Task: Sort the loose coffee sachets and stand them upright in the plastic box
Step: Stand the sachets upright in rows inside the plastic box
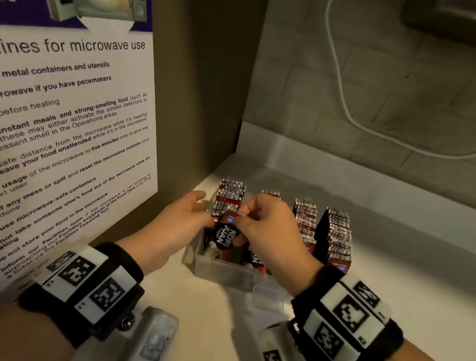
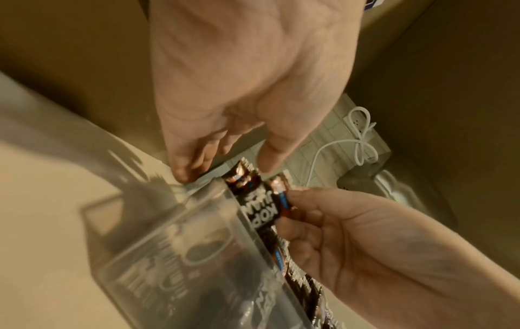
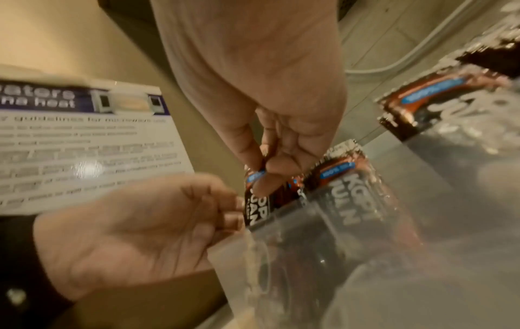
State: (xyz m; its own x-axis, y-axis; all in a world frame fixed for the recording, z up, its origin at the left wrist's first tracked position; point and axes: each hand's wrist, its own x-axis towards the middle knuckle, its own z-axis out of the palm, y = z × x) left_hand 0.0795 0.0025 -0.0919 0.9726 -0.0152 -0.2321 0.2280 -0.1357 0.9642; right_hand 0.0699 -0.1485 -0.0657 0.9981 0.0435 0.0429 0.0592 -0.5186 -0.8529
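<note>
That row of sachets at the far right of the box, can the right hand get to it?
Probably yes: the far-right row stands open-topped just beside the right hand, though that hand is pinching a sachet.

The coffee sachets [image 1: 226, 234] are showing glossy, crinkled foil. The plastic box [image 1: 223, 275] is looking clear and smooth, the countertop [image 1: 395, 283] pale and matt, the microwave poster [image 1: 61, 134] shining like laminated paper.

Right hand [image 1: 267, 226] pinches sachet [image 1: 227, 234] (over box [image 1: 222, 275]).
</note>
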